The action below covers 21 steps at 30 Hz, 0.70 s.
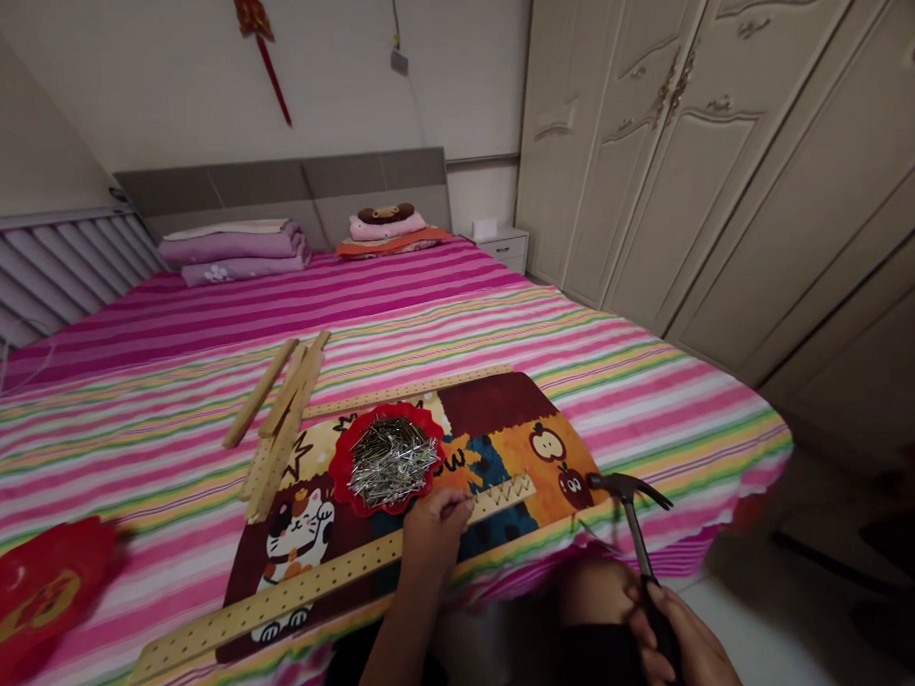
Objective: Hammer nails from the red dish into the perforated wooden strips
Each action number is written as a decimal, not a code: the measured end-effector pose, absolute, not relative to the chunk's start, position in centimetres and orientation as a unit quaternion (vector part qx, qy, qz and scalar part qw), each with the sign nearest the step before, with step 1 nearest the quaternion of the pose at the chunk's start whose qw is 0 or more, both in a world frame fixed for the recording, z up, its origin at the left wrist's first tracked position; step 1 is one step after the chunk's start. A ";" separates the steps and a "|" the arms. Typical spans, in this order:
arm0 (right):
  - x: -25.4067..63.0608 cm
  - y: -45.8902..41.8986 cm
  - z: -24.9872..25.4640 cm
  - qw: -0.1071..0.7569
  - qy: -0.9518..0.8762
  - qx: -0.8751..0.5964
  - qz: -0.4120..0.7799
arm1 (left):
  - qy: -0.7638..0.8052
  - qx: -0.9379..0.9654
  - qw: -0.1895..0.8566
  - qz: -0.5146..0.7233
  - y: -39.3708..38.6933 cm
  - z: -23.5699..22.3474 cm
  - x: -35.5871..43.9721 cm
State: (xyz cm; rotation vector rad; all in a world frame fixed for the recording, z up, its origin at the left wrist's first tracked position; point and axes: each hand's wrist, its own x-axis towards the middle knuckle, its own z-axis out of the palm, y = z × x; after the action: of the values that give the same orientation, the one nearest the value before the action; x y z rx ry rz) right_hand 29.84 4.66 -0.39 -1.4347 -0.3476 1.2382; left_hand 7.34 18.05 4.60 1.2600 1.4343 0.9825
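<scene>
My left hand (432,532) rests on a long perforated wooden strip (301,587) that lies across a colourful cartoon mat (506,441) on the bed. Its fingers are pinched together, perhaps on a nail, near the zigzag row of nails at the strip's right end (508,489). Just beyond the hand sits a red scalloped dish (386,458) full of small metal nails. My right hand (682,647) is wrapped round the black handle of a hammer (633,522). The hammer's head hangs in the air beside the mat's right edge.
Several loose wooden strips (284,404) lie at the mat's far left, another strip (414,390) along its far edge. A red object (38,593) lies at the left. Folded bedding (233,253) and a pillow stack (390,230) are at the headboard; wardrobes (721,144) stand to the right.
</scene>
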 end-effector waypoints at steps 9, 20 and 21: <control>30.5 4.7 -1.7 0.569 -0.140 -0.604 0.540 | 0.630 0.568 0.400 0.348 17.7 5.1 8.6; 29.6 4.4 -0.3 0.563 -0.184 -0.626 0.507 | 0.605 0.672 0.264 0.336 17.6 3.5 9.1; 29.2 4.3 0.3 0.565 -0.188 -0.630 0.499 | 0.603 0.680 0.252 0.333 17.5 3.4 9.1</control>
State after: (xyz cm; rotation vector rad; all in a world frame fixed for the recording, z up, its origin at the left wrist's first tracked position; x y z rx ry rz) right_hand 29.25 4.27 0.27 -1.4820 -0.4412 1.1737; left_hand 9.11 17.49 3.43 1.8484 1.6404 0.9055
